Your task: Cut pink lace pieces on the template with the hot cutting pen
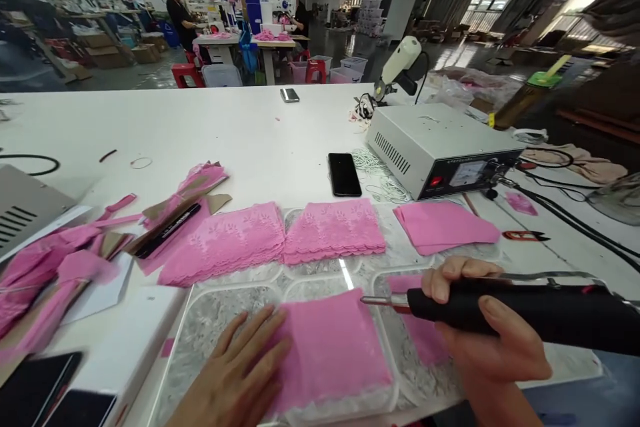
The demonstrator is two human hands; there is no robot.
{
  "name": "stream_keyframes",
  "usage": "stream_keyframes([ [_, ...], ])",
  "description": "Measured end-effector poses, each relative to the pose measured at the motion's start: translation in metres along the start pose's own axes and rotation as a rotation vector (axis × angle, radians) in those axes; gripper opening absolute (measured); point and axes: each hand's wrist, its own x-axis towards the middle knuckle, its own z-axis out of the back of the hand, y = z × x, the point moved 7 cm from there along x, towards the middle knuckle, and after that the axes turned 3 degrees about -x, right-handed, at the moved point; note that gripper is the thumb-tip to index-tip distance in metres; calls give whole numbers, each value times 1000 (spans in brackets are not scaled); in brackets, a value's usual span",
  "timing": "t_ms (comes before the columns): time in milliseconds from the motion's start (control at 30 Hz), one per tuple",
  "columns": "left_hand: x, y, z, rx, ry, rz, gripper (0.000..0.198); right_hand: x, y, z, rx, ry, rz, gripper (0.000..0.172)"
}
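Between two bare hands at a white worktable (200, 123), a pink cloth square (335, 353) lies flat, plain and thin-looking, its edges a little uneven and its color bright against the marbled grey-and-white surface of a clear tray (215, 303). The left hand (240, 367), palm down with fingers stretched out and slightly spread, lies across the cloth's left edge. On the cloth's other side, the right hand (500, 355) wraps its fingers and thumb around a black handheld tool (565, 312), held nearly level. Its slim metal tip (385, 301) points leftward and reaches the square's far right corner; whether tip and fabric touch cannot be told. A second pink piece (425, 339) lies beneath the tool, just left of the right hand and partly hidden by it. Ahead of the left hand, side by side, rest two lace-patterned pink stacks (335, 230) with scalloped edges. Beyond the right hand are layered plain pink pieces (445, 223), with red snips (523, 235) just beside them. Farther from both hands, a black phone (345, 175) lies near a grey box with a meter (445, 137).
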Motion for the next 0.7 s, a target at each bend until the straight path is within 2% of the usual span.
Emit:
stream_keyframes([
  [133, 10, -10, -6, 11, -77, -67, 36, -3, -5, 0, -10, 49, -38, 14],
  [267, 14, -13, -16, 45, -59, -99, 37, 0, -3, 7, -4, 44, -27, 13],
  [433, 16, -12, -12, 90, -7, -111, 34, 5, -2, 14, 26, 14, -22, 11],
  [700, 5, -8, -8, 110, -62, -97, 32, 1, -5, 4, -27, 53, -14, 13],
])
